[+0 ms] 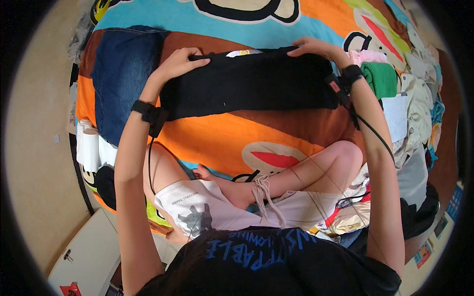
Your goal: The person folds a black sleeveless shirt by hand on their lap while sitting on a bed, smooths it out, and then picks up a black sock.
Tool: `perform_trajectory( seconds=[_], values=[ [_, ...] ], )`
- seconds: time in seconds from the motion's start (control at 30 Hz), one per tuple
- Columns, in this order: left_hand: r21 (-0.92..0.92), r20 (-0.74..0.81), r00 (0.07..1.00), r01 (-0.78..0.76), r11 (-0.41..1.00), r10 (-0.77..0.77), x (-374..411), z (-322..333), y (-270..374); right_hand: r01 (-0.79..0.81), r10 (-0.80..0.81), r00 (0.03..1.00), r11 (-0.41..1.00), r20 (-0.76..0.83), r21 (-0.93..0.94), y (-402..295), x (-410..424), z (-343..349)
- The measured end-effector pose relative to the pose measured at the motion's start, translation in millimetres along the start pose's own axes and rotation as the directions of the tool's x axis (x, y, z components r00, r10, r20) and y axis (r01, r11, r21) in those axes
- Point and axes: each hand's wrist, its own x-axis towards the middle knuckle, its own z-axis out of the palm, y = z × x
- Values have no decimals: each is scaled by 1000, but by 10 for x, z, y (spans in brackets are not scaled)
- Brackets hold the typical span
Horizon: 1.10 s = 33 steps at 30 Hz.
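A black folded cloth garment [248, 85] lies as a wide strip across the patterned bed cover [207, 129] before my crossed legs. My left hand [182, 63] grips its far edge near the left end, thumb on top. Farther right along that same edge, my right hand [313, 49] pinches the fabric, with its fingertips partly hidden by the cloth. A bit of white and yellow print shows at the far edge between the hands. Folded blue jeans [126, 74] lie left of the black garment. Both wrists wear black straps with cables.
Right of my right arm are a rolled green cloth [378, 79], a pink cloth [366, 56], a light blue cloth [394, 117] and piled clothes [418, 96]. White rolls [90, 148] and a black item [106, 187] sit at the left edge. A white cabinet [87, 255] stands below left.
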Motion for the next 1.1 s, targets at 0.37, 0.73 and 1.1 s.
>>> perform_trajectory(
  seconds=[0.37, 0.73, 1.1],
  values=[
    [384, -450, 798, -232, 894, 401, 281, 506, -285, 325, -361, 902, 929, -238, -178, 252, 557, 334],
    [432, -720, 644, 120, 894, 261, -290, 450, -610, -96, -464, 406, 835, -787, -542, 569, -295, 506],
    [-653, -679, 501, -77, 754, -536, -1003, 1367, -808, -86, 221, 284, 975, -933, 205, 1110, -745, 1540]
  ],
)
